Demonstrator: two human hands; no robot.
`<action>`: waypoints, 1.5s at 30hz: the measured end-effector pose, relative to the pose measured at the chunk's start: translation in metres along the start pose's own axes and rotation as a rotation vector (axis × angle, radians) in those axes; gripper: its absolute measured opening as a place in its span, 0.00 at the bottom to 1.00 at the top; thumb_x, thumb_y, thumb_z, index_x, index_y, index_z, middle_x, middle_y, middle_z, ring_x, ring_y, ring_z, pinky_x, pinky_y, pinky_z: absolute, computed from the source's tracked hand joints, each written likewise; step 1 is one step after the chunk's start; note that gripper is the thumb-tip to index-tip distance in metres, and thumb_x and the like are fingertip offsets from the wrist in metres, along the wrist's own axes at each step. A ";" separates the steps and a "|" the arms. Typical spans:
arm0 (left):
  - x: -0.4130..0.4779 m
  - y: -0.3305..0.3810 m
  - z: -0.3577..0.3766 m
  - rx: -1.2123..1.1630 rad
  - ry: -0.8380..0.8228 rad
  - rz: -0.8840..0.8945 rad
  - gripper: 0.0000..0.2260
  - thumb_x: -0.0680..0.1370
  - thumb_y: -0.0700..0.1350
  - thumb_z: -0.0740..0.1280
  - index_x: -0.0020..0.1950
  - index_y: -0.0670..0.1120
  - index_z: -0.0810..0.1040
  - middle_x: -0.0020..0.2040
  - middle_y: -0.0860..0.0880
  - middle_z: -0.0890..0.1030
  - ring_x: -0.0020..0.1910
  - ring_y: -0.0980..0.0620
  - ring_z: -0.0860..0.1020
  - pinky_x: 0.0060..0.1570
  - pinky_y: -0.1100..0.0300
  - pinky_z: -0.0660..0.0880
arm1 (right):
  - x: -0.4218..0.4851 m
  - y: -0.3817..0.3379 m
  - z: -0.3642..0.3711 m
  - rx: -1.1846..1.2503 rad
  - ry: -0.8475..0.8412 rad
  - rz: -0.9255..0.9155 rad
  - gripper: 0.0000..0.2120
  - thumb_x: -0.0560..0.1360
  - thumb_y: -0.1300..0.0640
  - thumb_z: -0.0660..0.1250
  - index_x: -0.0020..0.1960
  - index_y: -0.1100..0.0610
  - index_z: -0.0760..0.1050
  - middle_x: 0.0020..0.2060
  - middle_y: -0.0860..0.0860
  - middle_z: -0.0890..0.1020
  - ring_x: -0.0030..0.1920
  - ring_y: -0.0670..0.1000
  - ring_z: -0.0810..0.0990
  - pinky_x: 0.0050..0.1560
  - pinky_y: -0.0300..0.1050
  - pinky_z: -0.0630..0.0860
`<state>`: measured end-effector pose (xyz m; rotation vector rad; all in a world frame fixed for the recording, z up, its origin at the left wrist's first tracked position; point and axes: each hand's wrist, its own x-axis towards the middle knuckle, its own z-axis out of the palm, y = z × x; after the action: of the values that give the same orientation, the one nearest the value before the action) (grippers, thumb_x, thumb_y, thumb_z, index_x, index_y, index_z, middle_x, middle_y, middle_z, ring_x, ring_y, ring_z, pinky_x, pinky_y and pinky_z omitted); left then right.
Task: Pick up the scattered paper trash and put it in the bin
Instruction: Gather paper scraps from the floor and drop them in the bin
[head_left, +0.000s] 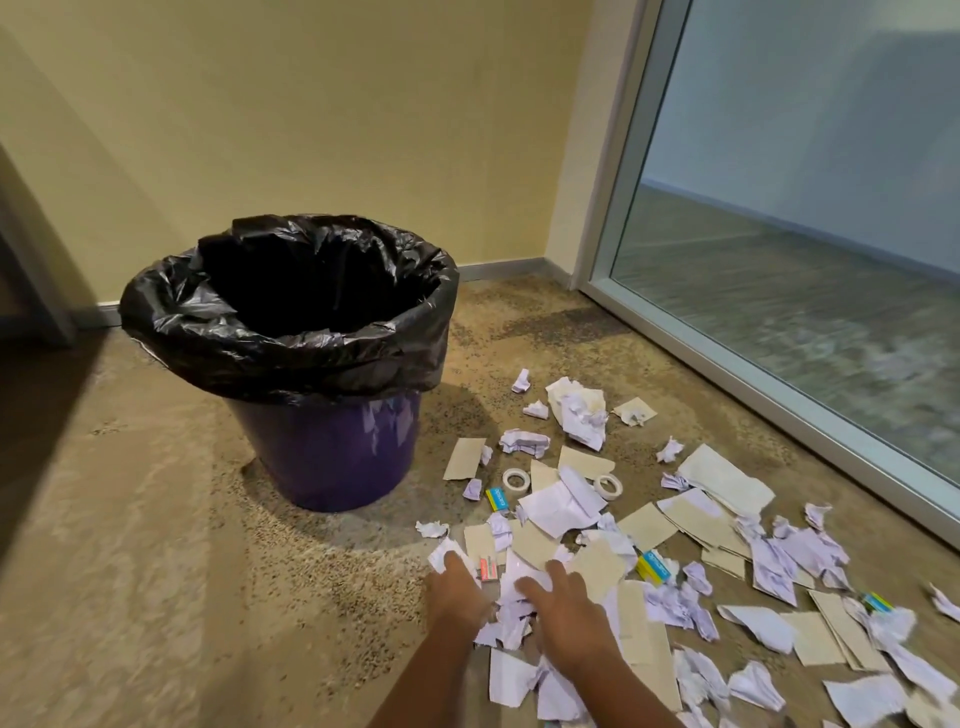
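Paper scraps (558, 506), white and tan, litter the carpet (156, 519) to the right of the bin (332, 447), whose black liner (291, 343) gapes open; nothing shows inside it. Both hands lie flat and spread on the near edge of the pile, left hand (457, 590) and right hand (569, 613) flanking a heap of crumpled white bits, gripping nothing yet. Best sweep the 2 palms together, scoop under the heap, and squeeze firmly so small bits don't fall on the way to the bin. The 2 tape rolls (516, 479) may slip out.
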<state>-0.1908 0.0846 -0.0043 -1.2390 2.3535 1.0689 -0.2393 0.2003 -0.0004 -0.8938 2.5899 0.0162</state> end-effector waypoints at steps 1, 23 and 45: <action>-0.002 0.000 -0.001 0.004 0.014 0.011 0.20 0.76 0.39 0.63 0.67 0.41 0.66 0.67 0.39 0.72 0.66 0.43 0.72 0.61 0.57 0.71 | 0.000 0.001 0.002 0.010 0.023 -0.011 0.23 0.77 0.63 0.57 0.70 0.48 0.61 0.72 0.54 0.57 0.69 0.58 0.60 0.59 0.47 0.71; -0.080 0.071 -0.295 -0.134 0.999 0.584 0.13 0.77 0.34 0.62 0.61 0.42 0.74 0.58 0.39 0.76 0.48 0.45 0.74 0.43 0.58 0.67 | -0.018 -0.067 -0.213 0.989 0.730 -0.320 0.15 0.73 0.65 0.66 0.59 0.58 0.76 0.53 0.50 0.80 0.51 0.48 0.77 0.48 0.39 0.76; -0.045 -0.036 -0.073 0.497 0.239 0.500 0.32 0.78 0.44 0.61 0.78 0.49 0.48 0.79 0.45 0.48 0.78 0.46 0.51 0.75 0.54 0.52 | 0.022 -0.116 -0.188 0.800 0.873 -0.533 0.16 0.72 0.66 0.62 0.57 0.55 0.76 0.52 0.47 0.70 0.56 0.48 0.73 0.57 0.42 0.73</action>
<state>-0.1289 0.0456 0.0531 -0.6408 2.9543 0.3973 -0.2546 0.0691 0.1786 -1.3828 2.4859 -1.7432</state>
